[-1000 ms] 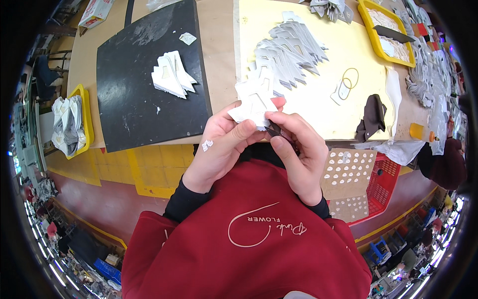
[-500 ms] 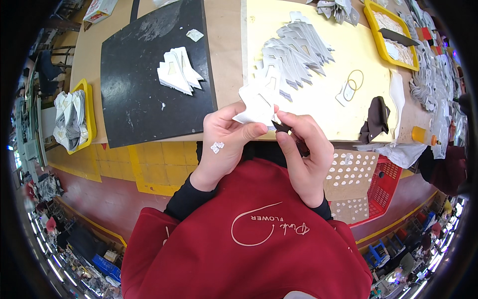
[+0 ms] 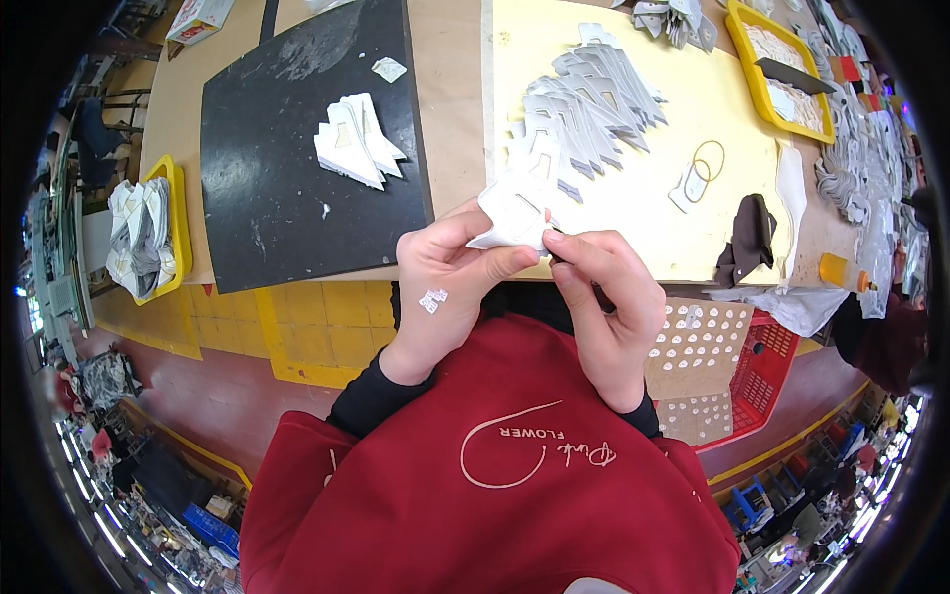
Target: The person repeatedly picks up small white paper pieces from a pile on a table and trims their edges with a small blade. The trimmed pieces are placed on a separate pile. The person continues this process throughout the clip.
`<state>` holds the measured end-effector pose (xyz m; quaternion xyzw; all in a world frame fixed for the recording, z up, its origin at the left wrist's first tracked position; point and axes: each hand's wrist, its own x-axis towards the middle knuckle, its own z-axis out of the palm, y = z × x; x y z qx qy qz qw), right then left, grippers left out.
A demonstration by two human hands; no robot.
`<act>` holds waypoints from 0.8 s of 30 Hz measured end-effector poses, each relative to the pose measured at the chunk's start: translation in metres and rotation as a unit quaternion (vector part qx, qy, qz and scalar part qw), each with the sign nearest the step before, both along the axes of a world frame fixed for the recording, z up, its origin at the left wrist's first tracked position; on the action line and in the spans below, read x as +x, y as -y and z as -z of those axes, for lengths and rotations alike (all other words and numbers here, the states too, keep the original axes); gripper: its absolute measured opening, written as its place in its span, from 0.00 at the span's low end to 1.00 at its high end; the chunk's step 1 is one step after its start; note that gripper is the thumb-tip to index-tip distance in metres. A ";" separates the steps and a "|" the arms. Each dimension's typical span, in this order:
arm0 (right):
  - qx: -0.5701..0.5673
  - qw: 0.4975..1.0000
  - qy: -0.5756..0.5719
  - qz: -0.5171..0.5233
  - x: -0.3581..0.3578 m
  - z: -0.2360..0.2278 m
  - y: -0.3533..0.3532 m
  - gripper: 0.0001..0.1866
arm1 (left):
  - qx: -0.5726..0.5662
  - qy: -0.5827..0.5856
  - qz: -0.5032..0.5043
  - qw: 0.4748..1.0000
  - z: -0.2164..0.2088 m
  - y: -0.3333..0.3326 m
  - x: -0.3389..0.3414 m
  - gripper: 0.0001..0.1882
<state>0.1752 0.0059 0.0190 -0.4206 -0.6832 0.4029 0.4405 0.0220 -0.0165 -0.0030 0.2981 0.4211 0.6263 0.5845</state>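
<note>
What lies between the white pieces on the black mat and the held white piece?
In the head view: black mat, then a strip of brown table, and lower down the left hand gripping the piece.

A workshop, shown by the worktable (image 3: 455, 89), fanned grey cut pieces (image 3: 594, 104) and yellow parts trays (image 3: 180, 223)
</note>
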 end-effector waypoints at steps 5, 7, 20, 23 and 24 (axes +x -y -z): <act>0.032 0.999 0.024 0.019 -0.003 0.004 0.004 0.15 | 0.024 -0.019 -0.002 1.000 -0.003 -0.001 0.003 0.15; 0.021 0.999 0.019 0.022 -0.004 0.004 0.004 0.14 | 0.027 -0.022 -0.006 0.999 0.000 0.000 0.003 0.16; -0.038 0.999 -0.029 -0.021 0.000 0.005 0.001 0.16 | 0.030 -0.018 -0.012 0.999 0.001 0.000 0.002 0.14; -0.001 1.000 0.008 -0.006 -0.001 0.006 0.002 0.16 | 0.025 -0.039 -0.015 0.999 0.001 0.000 0.002 0.14; 0.011 1.000 0.021 0.000 -0.001 0.006 0.002 0.16 | 0.016 -0.039 -0.018 0.999 0.000 0.000 0.003 0.14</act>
